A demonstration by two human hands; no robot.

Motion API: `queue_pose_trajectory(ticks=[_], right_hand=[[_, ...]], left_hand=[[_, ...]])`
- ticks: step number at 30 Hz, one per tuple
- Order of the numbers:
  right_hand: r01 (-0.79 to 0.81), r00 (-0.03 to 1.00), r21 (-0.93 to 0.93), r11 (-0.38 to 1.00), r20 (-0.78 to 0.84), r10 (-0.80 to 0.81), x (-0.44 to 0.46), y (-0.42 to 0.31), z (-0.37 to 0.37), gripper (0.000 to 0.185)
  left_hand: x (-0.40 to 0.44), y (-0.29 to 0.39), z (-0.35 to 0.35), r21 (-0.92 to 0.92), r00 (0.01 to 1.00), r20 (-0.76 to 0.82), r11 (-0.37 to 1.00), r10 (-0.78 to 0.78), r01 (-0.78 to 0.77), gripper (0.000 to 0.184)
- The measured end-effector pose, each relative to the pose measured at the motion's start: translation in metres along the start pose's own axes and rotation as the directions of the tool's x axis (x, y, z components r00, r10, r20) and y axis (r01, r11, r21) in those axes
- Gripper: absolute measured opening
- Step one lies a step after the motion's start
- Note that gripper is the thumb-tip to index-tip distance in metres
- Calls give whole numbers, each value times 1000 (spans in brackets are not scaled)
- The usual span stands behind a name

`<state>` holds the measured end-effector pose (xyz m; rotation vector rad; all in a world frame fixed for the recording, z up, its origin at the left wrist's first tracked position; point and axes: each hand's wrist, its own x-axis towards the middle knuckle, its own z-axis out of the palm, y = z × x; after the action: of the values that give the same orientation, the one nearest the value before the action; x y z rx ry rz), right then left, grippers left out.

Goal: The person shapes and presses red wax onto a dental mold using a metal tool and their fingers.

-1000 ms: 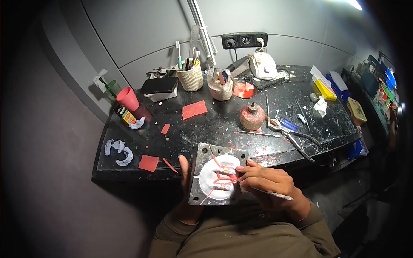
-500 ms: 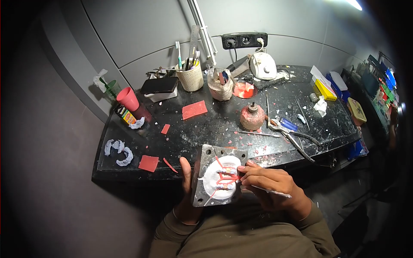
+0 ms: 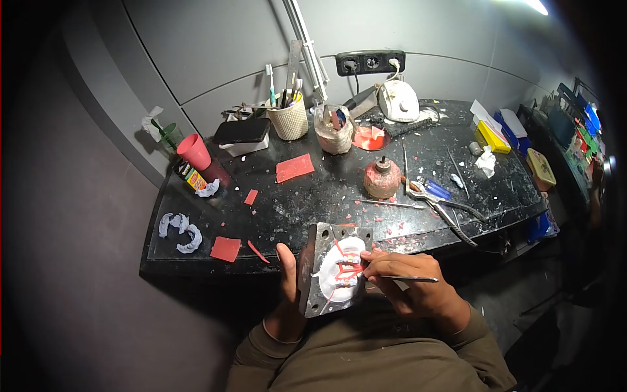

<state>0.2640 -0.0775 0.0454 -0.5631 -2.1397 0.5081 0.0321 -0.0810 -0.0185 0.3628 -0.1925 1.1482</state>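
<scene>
My left hand (image 3: 286, 304) supports a square metal dental flask (image 3: 321, 236) from below and its left side, thumb raised beside it. White plaster (image 3: 329, 287) fills the flask's round middle. Set in it are two short rows of teeth (image 3: 346, 283), with red wax strips (image 3: 344, 270) running between and out from them. My right hand (image 3: 418, 287) is closed around a slim metal wax tool (image 3: 418, 279), its shaft pointing right. Those fingertips are at the flask's right edge, by the wax; the tool's working tip is hidden there.
On the black bench (image 3: 307, 202) lie red wax sheets (image 3: 294, 168), plaster arch models (image 3: 189, 238), pliers (image 3: 450, 212) and a blue lighter (image 3: 437, 189). A wax-spattered burner (image 3: 382, 178) stands beyond the flask. Farther back are a tool cup (image 3: 288, 121) and a pink cup (image 3: 194, 151).
The flask has tilted, its face turning more to the right, and shifted slightly right. My right hand has rolled the tool, so its shaft now lies nearly level.
</scene>
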Motion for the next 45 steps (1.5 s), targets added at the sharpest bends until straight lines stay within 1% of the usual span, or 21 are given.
queue_pose_trajectory(ticks=[2,3,5,6,7,8,9,11,12,15,17,19,20,23,25,26,28,31,35,40,45], right_hand=[[-6,1000,1,1000,-7,6,0,0,1,22],[-24,1000,40,999,-10,24,0,2,2,19],[-39,999,78,996,-13,41,-2,4,3,16],[-151,978,290,945,-92,185,-5,5,4,14],[-230,932,495,838,-137,336,-6,6,5,12],[-108,913,620,778,-249,325,-3,9,6,7],[21,908,610,792,-343,240,0,15,5,8],[44,861,651,757,-410,303,-5,18,1,13],[46,861,651,757,-410,301,-10,19,-2,13],[58,865,636,770,-417,279,-18,17,-8,17],[18,909,632,775,-334,251,-22,14,-7,22],[37,937,378,925,-335,99,-21,16,2,25],[46,942,271,962,-332,48,-19,13,7,27],[24,966,127,992,-258,10,-4,-4,10,27],[88,963,50,995,-260,-72,-2,-1,19,26],[87,963,49,995,-260,-72,1,-2,19,26],[169,960,-71,983,-213,-181,8,-4,17,20],[142,969,-39,989,-198,-147,4,-3,22,18],[119,971,-56,991,-202,-128,4,-6,23,19],[115,963,-68,991,-236,-128,7,-7,25,22],[96,966,-60,994,-236,-108,7,-7,24,21]], left_hand=[[-1,3,1,401,988,-148,912,-32,90,114],[-1,4,-1,401,989,-147,911,-33,91,114],[-2,6,-9,175,992,-98,980,-81,97,110],[-1,5,-2,177,992,-97,980,-80,97,110],[0,3,10,1,989,-138,999,-47,48,113],[1,2,16,-172,983,-184,985,-22,-10,117],[3,5,17,-170,983,-183,985,-20,-11,117],[7,12,17,-27,973,-81,976,-216,214,125],[11,12,26,-11,949,-228,975,-219,223,133],[14,16,7,-66,971,-12,970,-237,236,134],[13,18,-3,-13,970,-5,970,-243,243,134],[14,16,-1,-64,968,139,974,-208,218,135],[11,16,3,-64,968,138,973,-209,220,135],[2,16,23,-130,967,-156,974,-202,183,137],[1,15,24,121,970,-198,978,-142,167,138],[-2,13,22,119,970,-197,979,-143,168,138],[-6,7,17,-209,986,-95,971,-135,113,138],[-3,10,16,29,960,-221,983,-170,181,138],[-2,9,12,-10,967,-188,985,-169,170,138],[3,7,17,171,984,-126,974,-129,150,136],[-2,5,17,50,988,-106,992,-109,115,137]])
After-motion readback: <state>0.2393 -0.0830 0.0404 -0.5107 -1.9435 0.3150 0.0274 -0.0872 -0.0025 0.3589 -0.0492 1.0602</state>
